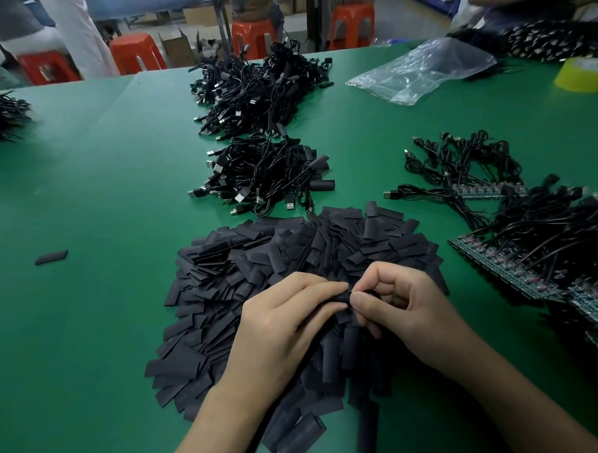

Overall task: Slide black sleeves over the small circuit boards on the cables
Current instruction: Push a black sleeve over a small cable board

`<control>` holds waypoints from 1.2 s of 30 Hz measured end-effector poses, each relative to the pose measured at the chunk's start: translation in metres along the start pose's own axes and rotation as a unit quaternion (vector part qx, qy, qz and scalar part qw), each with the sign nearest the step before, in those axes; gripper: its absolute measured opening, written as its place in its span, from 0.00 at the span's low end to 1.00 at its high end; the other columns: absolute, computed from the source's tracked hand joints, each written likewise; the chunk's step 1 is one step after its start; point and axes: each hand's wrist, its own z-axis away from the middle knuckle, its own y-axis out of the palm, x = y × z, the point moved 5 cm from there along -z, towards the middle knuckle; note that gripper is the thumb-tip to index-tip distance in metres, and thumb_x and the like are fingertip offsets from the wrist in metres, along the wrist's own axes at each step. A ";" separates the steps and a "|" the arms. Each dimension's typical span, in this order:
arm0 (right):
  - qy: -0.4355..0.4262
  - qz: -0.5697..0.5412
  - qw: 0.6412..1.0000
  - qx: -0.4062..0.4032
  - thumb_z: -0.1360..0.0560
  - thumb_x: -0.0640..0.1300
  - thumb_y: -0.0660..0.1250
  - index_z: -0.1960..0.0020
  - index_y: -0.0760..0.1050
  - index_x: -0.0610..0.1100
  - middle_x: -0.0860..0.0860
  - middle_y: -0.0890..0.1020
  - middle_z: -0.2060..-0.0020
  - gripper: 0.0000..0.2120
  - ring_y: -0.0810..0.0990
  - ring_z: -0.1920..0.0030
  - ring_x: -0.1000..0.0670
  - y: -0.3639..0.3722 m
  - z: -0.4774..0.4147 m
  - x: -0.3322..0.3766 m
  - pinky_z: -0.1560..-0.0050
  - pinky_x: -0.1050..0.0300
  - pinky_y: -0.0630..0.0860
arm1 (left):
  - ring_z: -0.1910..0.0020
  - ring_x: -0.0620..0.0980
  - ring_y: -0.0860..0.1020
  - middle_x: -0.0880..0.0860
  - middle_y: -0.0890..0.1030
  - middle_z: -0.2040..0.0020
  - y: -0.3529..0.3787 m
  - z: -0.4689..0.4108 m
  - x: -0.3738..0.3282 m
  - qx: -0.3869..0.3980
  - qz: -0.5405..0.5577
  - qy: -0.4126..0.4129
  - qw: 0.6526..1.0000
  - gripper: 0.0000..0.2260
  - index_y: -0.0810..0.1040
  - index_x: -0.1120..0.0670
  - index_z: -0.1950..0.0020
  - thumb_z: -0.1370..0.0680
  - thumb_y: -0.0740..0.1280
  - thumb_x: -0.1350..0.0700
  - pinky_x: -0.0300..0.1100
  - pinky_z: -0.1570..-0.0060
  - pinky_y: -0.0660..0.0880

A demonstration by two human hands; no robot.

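Flat matte black sleeves, loosely heaped

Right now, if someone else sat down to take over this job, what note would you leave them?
Hands: left grip and right grip both pinch one black sleeve above the sleeve pile; no cable seen in them.
Things: cables with bare boards lie to the right; sleeved cables are heaped beyond the pile.
Done: that heap, it seems.
Left: fetch a cable, slide this sleeve over its board, then repeat through the right-hand stack.
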 end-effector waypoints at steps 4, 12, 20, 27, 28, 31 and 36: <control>0.000 -0.004 1.000 0.002 0.24 0.43 0.69 0.58 0.77 0.47 0.46 0.82 0.67 0.05 0.77 0.70 0.51 0.000 0.001 0.001 0.64 0.60 0.74 | 0.48 0.42 0.81 0.48 0.83 0.47 0.001 0.000 0.000 0.002 0.012 -0.004 1.000 0.07 0.85 0.57 0.43 0.20 0.74 0.59 0.38 0.47 0.78; -0.001 -0.010 1.000 0.013 0.22 0.41 0.69 0.58 0.77 0.47 0.45 0.83 0.67 0.06 0.78 0.70 0.50 0.001 0.001 0.001 0.64 0.60 0.75 | 0.47 0.42 0.81 0.48 0.83 0.47 0.002 0.000 0.004 0.025 0.029 -0.015 0.999 0.07 0.85 0.57 0.43 0.20 0.74 0.58 0.35 0.45 0.76; 0.010 -0.065 0.998 -0.013 0.21 0.39 0.69 0.55 0.76 0.39 0.44 0.84 0.64 0.05 0.81 0.67 0.49 -0.001 0.000 -0.002 0.60 0.61 0.77 | 0.52 0.42 0.82 0.48 0.84 0.52 -0.009 -0.004 0.005 -0.080 0.017 -0.101 0.992 0.15 0.85 0.57 0.42 0.27 0.80 0.56 0.31 0.47 0.75; 0.039 -0.104 0.994 -0.002 0.19 0.34 0.65 0.55 0.76 0.37 0.43 0.84 0.63 0.07 0.82 0.64 0.47 0.001 0.002 -0.002 0.57 0.59 0.78 | 0.52 0.42 0.84 0.44 0.86 0.53 -0.012 -0.003 0.010 -0.117 0.049 -0.160 0.979 0.10 0.87 0.55 0.48 0.28 0.78 0.57 0.32 0.49 0.76; 0.038 -0.108 0.993 -0.001 0.19 0.34 0.66 0.56 0.76 0.37 0.43 0.84 0.63 0.07 0.81 0.65 0.47 0.002 0.002 -0.002 0.57 0.59 0.78 | 0.52 0.44 0.84 0.44 0.86 0.54 -0.010 -0.002 0.012 -0.116 0.077 -0.179 0.974 0.10 0.87 0.54 0.48 0.28 0.78 0.57 0.33 0.50 0.76; 0.035 -0.124 0.992 0.001 0.19 0.35 0.66 0.57 0.77 0.39 0.43 0.83 0.63 0.07 0.81 0.65 0.47 0.004 0.002 0.001 0.58 0.60 0.78 | 0.54 0.48 0.85 0.46 0.86 0.55 -0.007 0.001 0.017 -0.122 0.165 -0.245 0.948 0.10 0.87 0.51 0.47 0.28 0.77 0.55 0.36 0.51 0.78; 0.035 -0.146 0.989 0.003 0.20 0.38 0.67 0.58 0.79 0.44 0.43 0.83 0.64 0.08 0.81 0.65 0.48 0.004 0.002 0.001 0.59 0.59 0.78 | 0.51 0.46 0.85 0.44 0.87 0.53 -0.005 -0.001 0.013 -0.117 0.147 -0.232 0.954 0.09 0.88 0.52 0.48 0.28 0.77 0.54 0.34 0.49 0.77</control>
